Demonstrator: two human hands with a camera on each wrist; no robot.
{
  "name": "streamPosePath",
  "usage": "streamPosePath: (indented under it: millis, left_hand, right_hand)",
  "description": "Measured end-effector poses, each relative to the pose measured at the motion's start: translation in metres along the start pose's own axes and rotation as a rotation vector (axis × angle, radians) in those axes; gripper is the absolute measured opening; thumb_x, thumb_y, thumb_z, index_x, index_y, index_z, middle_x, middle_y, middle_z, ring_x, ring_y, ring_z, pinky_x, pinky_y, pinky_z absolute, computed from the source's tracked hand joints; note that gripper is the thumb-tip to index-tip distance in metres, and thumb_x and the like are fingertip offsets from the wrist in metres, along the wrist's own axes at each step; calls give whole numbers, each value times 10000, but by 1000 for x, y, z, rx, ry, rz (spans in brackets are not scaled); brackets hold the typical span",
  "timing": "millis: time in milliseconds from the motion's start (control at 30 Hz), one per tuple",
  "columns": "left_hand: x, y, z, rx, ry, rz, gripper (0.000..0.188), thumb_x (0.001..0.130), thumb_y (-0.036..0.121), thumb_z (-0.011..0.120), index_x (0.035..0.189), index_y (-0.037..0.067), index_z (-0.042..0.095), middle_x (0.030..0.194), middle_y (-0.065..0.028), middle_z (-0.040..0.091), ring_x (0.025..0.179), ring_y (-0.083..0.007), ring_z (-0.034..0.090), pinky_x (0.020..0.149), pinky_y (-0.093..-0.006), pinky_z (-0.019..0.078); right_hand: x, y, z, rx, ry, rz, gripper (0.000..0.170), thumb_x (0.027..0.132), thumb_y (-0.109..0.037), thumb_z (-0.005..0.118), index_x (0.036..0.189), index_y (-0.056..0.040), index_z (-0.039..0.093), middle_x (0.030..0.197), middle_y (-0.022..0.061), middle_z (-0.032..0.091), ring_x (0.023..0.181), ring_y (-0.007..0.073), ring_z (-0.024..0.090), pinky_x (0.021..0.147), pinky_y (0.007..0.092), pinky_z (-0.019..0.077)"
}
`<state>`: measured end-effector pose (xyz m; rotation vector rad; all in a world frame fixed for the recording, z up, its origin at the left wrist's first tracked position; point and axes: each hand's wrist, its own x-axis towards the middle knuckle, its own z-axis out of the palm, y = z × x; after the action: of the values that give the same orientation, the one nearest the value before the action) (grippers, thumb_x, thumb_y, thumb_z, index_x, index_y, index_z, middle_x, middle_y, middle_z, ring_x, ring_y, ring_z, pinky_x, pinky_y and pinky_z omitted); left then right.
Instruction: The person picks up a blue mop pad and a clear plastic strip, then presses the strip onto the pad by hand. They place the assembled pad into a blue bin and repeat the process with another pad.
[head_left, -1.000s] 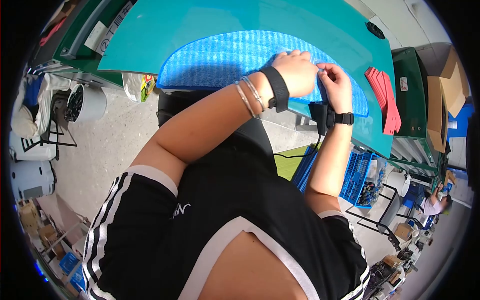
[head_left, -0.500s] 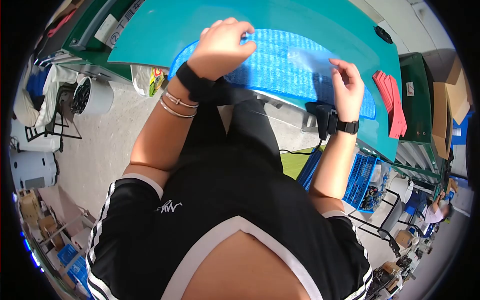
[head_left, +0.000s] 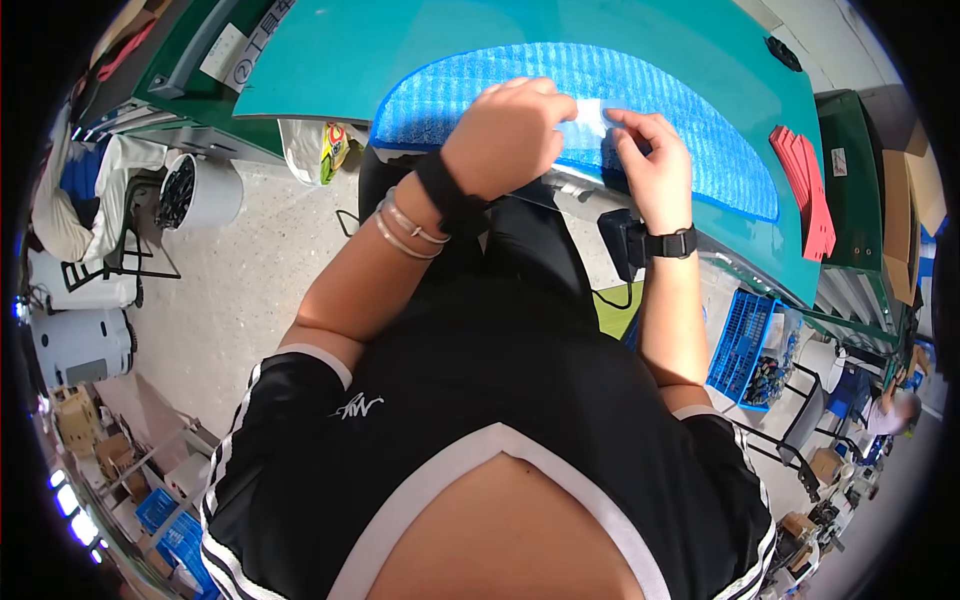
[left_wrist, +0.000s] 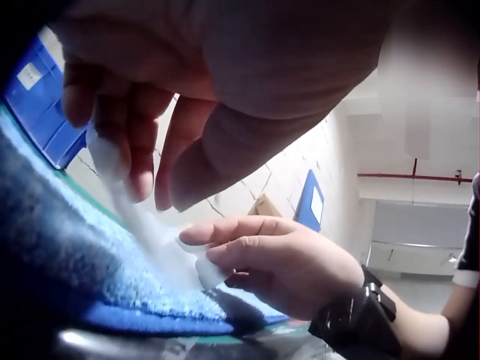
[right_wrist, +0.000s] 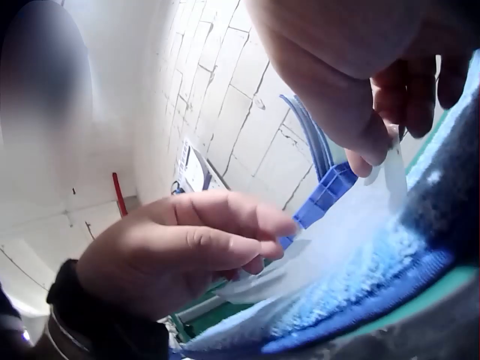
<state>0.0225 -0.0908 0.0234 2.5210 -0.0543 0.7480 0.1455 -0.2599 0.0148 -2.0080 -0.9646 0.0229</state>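
On the green table (head_left: 340, 50): a blue textured cloth pad (head_left: 690, 120), half-oval in shape, lies flat with its straighter edge towards the person and its curve pointing away.
Film: a thin, whitish, see-through film (head_left: 591, 118) is above the near part of the pad, between the two hands; in the wrist views its lower part meets the pad's surface, though the exact contact is blurred.
Left hand (head_left: 510, 140): its grip is narrow, fingers bent around one end of the film; a black strap (head_left: 438, 190) and silvery bracelets (head_left: 408, 232) circle the wrist.
Right hand (head_left: 655, 170): its grip is a pinch, thumb and fingertips closed on the other end of the film; a black band (head_left: 672, 243) and a small black device (head_left: 622, 240) sit at the wrist.
Red strips (head_left: 803, 190): a fanned bundle lies on the table, just beyond the pad's right end.
Black object (head_left: 783, 54): small, near the table's far right edge.
Floor, left: a pale bucket (head_left: 212, 195) with dark contents.
Below the table, right: a blue basket (head_left: 740, 340).
Background, right: another person (head_left: 888, 415), in a light top, and an open cardboard box (head_left: 900, 215).
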Motion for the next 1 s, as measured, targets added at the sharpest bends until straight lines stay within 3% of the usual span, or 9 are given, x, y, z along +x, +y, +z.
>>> streamPosePath:
  millis: [33, 267, 533, 600, 633, 767, 867, 1000]
  left_hand:
    - [3, 1, 7, 28, 5, 26, 192, 753, 59, 599, 936, 76, 658, 863, -89, 615, 885, -295, 594, 779, -403, 447]
    - [14, 2, 34, 154, 12, 50, 189, 743, 55, 606, 908, 132, 657, 815, -41, 572, 830, -251, 584, 713, -398, 409]
    - [-11, -22, -8, 288, -12, -66, 207, 707, 54, 590, 881, 144, 657, 871, -33, 602, 872, -247, 588, 735, -398, 409]
    - [-12, -18, -24, 390, 40, -103, 203, 713, 66, 604, 895, 138, 657, 879, -29, 606, 882, -236, 581, 763, -391, 412]
    - [-11, -13, -31, 364, 47, -132, 188, 739, 89, 621, 920, 126, 656, 900, -29, 614, 899, -228, 580, 795, -381, 416]
    - [-5, 14, -45, 199, 83, -128, 166, 779, 125, 639, 944, 113, 653, 896, -50, 626, 889, -244, 597, 783, -375, 429]
    - [-5, 29, -36, 14, 102, -37, 162, 767, 99, 648, 930, 102, 649, 879, -69, 625, 838, -274, 598, 729, -393, 448]
    - [-2, 47, 5, -140, 29, 88, 168, 732, 30, 630, 899, 39, 632, 822, -113, 588, 771, -320, 571, 692, -407, 467]
  right_hand:
    - [-2, 1, 2, -35, 6, 21, 202, 800, -78, 626, 976, -78, 724, 782, 97, 612, 746, 243, 575, 717, 349, 470]
    - [-3, 6, 9, -165, 52, -13, 193, 783, -109, 620, 941, -83, 727, 788, 98, 628, 777, 268, 589, 745, 375, 469]
    - [-4, 6, 8, -191, 43, -23, 196, 778, -113, 614, 935, -77, 725, 772, 101, 612, 773, 270, 588, 737, 378, 474]
    - [-2, 5, 5, -88, 0, 7, 194, 792, -83, 610, 948, -66, 724, 784, 104, 615, 746, 246, 588, 718, 344, 477]
    - [-3, -3, 2, 32, 10, 11, 199, 816, -39, 605, 976, -56, 722, 788, 80, 605, 709, 181, 565, 692, 282, 462]
    - [-15, -25, -10, 269, 15, -84, 216, 839, -6, 612, 1019, -56, 721, 797, 24, 558, 729, 98, 504, 684, 227, 420]
    - [-31, -21, -11, 446, 118, 7, 218, 834, -11, 632, 1027, -59, 719, 798, 27, 559, 740, 99, 509, 686, 224, 420]
    - [-42, -6, -9, 122, 93, 27, 202, 844, -8, 625, 1015, -58, 720, 815, 45, 591, 707, 118, 533, 657, 241, 443]
